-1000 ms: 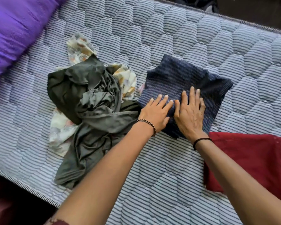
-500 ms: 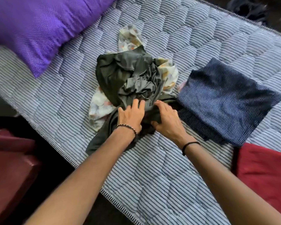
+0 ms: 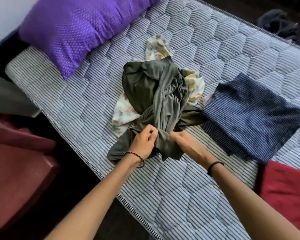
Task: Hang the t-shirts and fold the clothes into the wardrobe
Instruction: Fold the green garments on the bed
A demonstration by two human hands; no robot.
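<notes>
Mattress edge (image 3: 180, 196): quilted, ribbed in grey and white stripes, padded in soft hexagons; this is your folding surface
Red cloth (image 3: 287, 191): at your near right, flat, plush-looking, squared off
Left hand (image 3: 144, 141): fingers curled tight round a bunch of the olive garment at its near end
Right hand (image 3: 185, 144): just beside the left, thumb and fingers pinching the same bunched cloth
What changed: a second ago both your palms lay flat on the navy piece; since then they have crossed to the heap and closed on the olive cloth, so the navy fold reads as done and this is your next piece
Olive garment (image 3: 156, 94): thin, slinky knit with a slight sheen, crumpled in deep creases, lying mid-mattress on top of the floral one; expect it to slide and droop when lifted
Floral garment (image 3: 123, 113): pale, light print, rumpled, mostly buried under the olive
Navy piece (image 3: 249, 115): to the right, a rough folded rectangle with fine pinstripe rib, its corner meeting the olive cloth
Purple pillow (image 3: 73, 32): far left, plump, dotted weave
Wardrobe: not in view
</notes>
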